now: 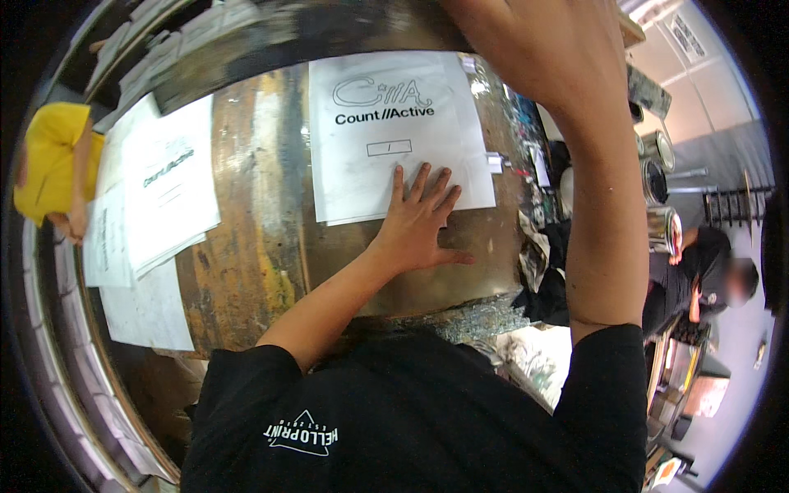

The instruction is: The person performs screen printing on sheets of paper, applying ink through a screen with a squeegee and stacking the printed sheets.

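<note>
My left hand (419,218) lies with its fingers spread on the lower edge of a white printed sheet (349,181), which rests on a smooth brownish board (370,271). Black lettering and a looping outline drawing fill the sheet's upper part, with a small box below. Another sheet edge shows just under it. My right arm reaches far forward past the sheet's right side. Of my right hand (546,41) only the back and wrist show at the upper edge; its fingers are cut off, so what it touches is hidden.
More printed sheets (173,218) overlap on the stained wooden table (255,255) at left. Crumpled dark cloth (546,279) and paint-spattered clutter line the right edge. Paint cans (662,230) stand beyond. A person in yellow (57,164) is at far left, another in black (699,267) at right.
</note>
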A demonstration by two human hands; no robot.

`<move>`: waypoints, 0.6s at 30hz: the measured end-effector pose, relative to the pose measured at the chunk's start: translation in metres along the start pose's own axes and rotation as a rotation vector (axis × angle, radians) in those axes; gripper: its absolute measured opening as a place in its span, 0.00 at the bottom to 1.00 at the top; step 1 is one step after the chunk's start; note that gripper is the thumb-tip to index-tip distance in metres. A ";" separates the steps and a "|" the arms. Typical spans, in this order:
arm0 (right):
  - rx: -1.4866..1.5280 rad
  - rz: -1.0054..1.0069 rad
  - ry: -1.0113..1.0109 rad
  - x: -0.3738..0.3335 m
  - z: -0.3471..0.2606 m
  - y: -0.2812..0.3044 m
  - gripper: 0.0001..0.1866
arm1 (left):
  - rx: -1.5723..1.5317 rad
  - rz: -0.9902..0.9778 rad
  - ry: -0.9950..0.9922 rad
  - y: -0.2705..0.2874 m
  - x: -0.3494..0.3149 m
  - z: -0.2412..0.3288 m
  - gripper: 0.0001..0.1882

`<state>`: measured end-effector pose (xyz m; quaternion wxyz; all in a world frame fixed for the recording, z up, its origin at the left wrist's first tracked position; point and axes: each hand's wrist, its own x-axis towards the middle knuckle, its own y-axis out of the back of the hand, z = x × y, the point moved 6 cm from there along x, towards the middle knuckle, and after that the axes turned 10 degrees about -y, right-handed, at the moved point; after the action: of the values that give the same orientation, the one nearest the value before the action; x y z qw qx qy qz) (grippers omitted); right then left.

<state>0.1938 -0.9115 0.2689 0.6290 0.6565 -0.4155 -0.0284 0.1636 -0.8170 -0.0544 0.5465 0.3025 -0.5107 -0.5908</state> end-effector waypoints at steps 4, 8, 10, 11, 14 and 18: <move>-0.033 0.098 0.007 -0.008 0.002 0.007 0.33 | -0.013 0.025 -0.050 -0.010 0.018 0.020 0.65; -0.047 0.177 0.013 -0.017 0.003 0.008 0.33 | 0.002 0.072 -0.086 -0.011 0.021 0.024 0.63; -0.053 0.198 0.017 -0.018 0.002 0.010 0.33 | 0.004 0.078 -0.097 -0.011 0.022 0.025 0.63; -0.056 0.205 0.014 -0.020 0.001 0.011 0.33 | 0.005 0.081 -0.101 -0.011 0.022 0.025 0.63; -0.064 0.220 0.012 -0.024 -0.003 0.014 0.32 | 0.013 0.100 -0.106 -0.013 0.021 0.025 0.64; -0.079 0.217 0.007 -0.026 -0.015 0.018 0.32 | -0.002 0.165 -0.134 -0.005 0.019 0.024 0.65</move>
<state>0.1763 -0.8815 0.2747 0.6552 0.5822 -0.4806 0.0256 0.1360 -0.8293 -0.0487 0.5583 0.2188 -0.5687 -0.5630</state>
